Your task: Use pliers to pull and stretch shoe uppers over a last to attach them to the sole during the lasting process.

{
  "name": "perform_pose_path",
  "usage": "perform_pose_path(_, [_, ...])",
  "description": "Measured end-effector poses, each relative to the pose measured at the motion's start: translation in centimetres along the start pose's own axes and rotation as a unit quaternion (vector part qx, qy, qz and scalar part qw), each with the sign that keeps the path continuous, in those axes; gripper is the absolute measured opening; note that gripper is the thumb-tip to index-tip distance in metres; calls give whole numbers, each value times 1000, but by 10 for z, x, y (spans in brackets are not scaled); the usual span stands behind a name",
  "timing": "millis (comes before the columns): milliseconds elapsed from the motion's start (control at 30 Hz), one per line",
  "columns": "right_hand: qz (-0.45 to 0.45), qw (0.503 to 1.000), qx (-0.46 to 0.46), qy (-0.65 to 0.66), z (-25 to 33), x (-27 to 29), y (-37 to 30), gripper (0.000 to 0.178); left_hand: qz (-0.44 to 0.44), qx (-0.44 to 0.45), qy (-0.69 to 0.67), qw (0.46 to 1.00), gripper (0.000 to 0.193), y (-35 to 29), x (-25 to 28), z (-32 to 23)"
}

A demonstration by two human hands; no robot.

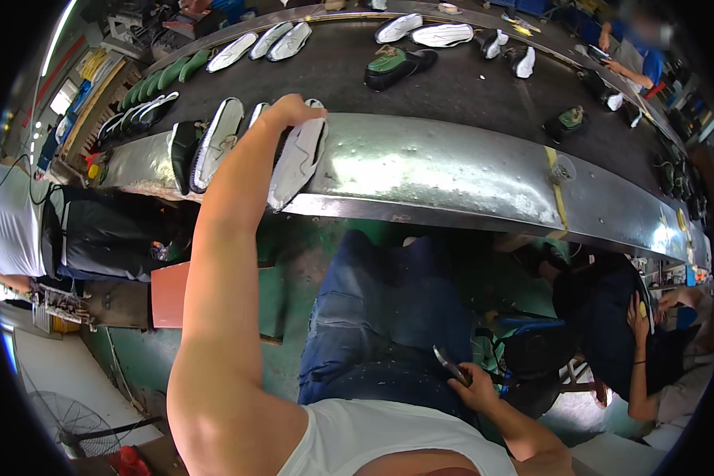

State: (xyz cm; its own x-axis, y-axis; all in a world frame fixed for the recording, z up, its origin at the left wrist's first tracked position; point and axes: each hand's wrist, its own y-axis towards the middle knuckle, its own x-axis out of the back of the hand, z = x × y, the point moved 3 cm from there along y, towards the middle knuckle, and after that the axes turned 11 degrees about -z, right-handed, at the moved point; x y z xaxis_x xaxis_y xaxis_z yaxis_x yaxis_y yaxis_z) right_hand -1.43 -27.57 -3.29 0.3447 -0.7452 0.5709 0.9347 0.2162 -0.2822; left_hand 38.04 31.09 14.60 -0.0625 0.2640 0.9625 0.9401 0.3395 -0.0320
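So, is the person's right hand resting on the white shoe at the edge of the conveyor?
No, the right hand is down by the lap holding a small dark tool; the left hand is on the white shoe.

There is one view, taken from the person's head and looking steeply down and forward. The left hand (293, 111) reaches far ahead to the curved metal desk (452, 170), so it lies well off from the lens. The right hand (476, 385) sits close below, by the lap. Straight edges bend near the dark rim, where details are probably unreliable.
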Motion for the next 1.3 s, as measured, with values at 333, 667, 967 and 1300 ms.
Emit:
perform_pose_path(333, [-77, 990, 120, 23, 43, 28, 64, 46, 4, -120, -523, 844, 62, -188, 0, -55])
perform_pose_path(667, [-52, 969, 234, 56, 133, -14, 130, 67, 156, -28, -691, 705, 74, -379, -187, -95])
perform_pose_path(967, [-141, 922, 352, 74, 169, 17, 121, 45, 231, -168, -620, 731, 78, -377, -153, -106])
perform_pose_path(1300, [-8, 960, 246, 131, 181, 39, 143, 26, 105, -120, -595, 788, 58, -385, -163, -112])
